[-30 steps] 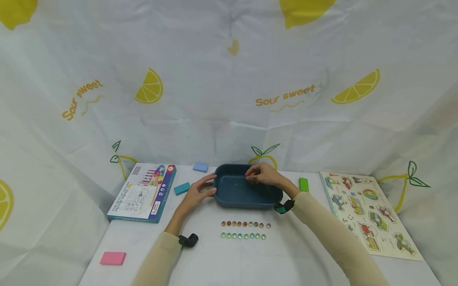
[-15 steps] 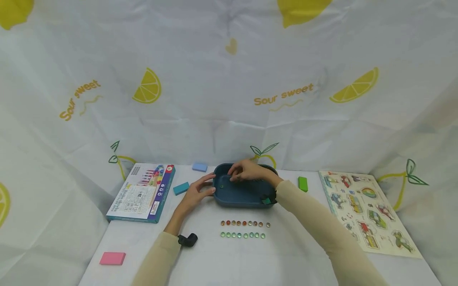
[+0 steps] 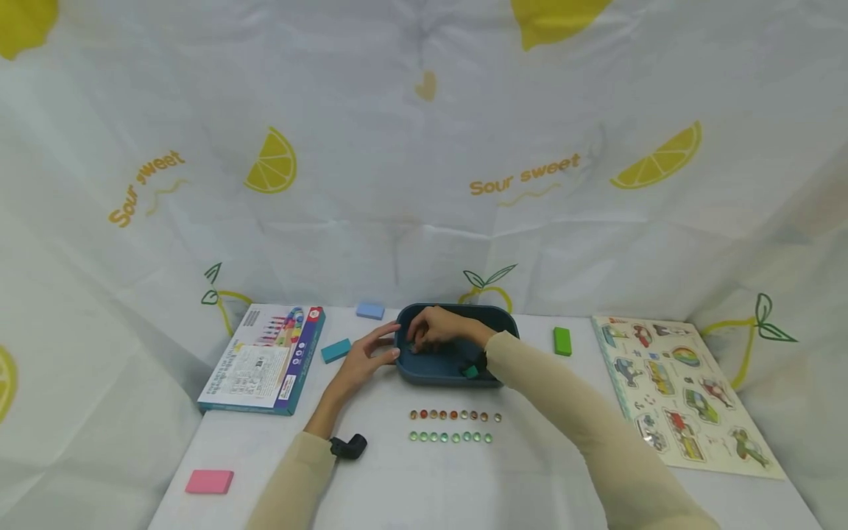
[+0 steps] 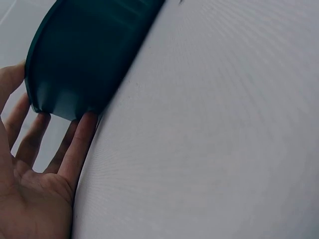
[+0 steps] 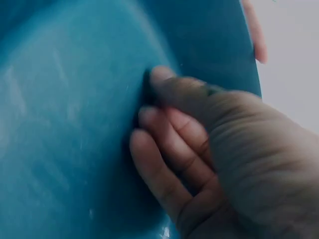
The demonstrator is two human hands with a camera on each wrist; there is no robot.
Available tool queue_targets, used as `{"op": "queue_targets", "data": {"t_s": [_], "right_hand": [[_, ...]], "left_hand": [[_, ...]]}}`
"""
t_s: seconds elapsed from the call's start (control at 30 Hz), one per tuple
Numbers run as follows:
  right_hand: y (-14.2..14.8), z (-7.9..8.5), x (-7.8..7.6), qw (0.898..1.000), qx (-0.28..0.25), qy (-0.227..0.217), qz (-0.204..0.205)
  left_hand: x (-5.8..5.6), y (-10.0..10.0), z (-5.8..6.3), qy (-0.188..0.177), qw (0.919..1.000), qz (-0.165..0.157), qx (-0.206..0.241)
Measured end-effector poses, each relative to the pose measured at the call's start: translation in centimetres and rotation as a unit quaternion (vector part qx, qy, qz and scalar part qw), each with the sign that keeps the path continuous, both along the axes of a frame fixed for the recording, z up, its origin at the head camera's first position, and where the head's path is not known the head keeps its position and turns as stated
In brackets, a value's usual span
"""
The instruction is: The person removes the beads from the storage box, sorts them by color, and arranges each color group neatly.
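Observation:
A dark blue tray [image 3: 457, 379] with raised walls stands at the back of the table. My left hand [image 3: 361, 361] touches its left end with fingers spread and nearly straight; the left wrist view shows fingertips against the tray's end wall. My right hand [image 3: 437, 327] is down inside the tray at its left end, fingers bent and thumb near them. In the right wrist view its fingertips [image 5: 144, 144] are blurred close to the tray floor, and whether they pinch a bead is hidden. In front lie a row of orange-brown glass beads [image 3: 453, 416] and a row of green glass beads [image 3: 444, 437].
A boxed set [image 3: 261, 357] lies at left, a picture puzzle board [image 3: 685, 394] at right. Around the tray are a teal block [image 3: 336, 350], a light blue block [image 3: 369, 310] and a green block [image 3: 562, 341]. A pink block [image 3: 209, 481] lies at front left.
My right hand has moved left across the tray and down to its left end, over where a small green bead showed. The left hand and the bead rows stay put.

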State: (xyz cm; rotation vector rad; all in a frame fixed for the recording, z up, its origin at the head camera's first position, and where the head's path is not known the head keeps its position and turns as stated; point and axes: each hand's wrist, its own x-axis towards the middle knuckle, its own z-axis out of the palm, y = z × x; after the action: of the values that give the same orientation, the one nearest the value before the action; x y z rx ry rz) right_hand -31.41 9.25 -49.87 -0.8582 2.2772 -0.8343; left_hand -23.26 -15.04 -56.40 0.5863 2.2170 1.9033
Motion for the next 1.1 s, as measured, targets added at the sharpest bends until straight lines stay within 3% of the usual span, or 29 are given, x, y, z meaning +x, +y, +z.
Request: {"op": "queue_targets", "data": {"t_s": [0.37, 0.5, 0.67, 0.83, 0.97, 1.1], "right_hand": [[-0.1, -0.8, -0.5, 1.000, -0.002, -0.006, 0.000], [0.3, -0.1, -0.3, 1.000, -0.015, -0.009, -0.007], [1.7, 1.9, 0.8, 0.998, -0.064, -0.010, -0.014], [4.4, 3.5, 4.0, 0.991, -0.127, -0.004, -0.031], [7.0, 4.0, 8.0, 0.986, -0.150, -0.006, -0.076], [9.5, 3.3, 12.0, 0.982, -0.162, -0.020, -0.100]], "left_hand": [[0.1, 0.0, 0.0, 0.005, 1.0000, -0.001, 0.001], [0.1, 0.0, 0.0, 0.009, 0.9999, -0.004, 0.002], [0.0, 0.0, -0.1, 0.010, 0.9999, -0.002, 0.003], [-0.1, 0.1, 0.1, 0.009, 0.9999, -0.008, 0.004], [-0.1, 0.1, 0.1, 0.014, 0.9998, -0.013, 0.009], [0.0, -0.1, 0.1, 0.014, 0.9998, -0.010, 0.007]]}}
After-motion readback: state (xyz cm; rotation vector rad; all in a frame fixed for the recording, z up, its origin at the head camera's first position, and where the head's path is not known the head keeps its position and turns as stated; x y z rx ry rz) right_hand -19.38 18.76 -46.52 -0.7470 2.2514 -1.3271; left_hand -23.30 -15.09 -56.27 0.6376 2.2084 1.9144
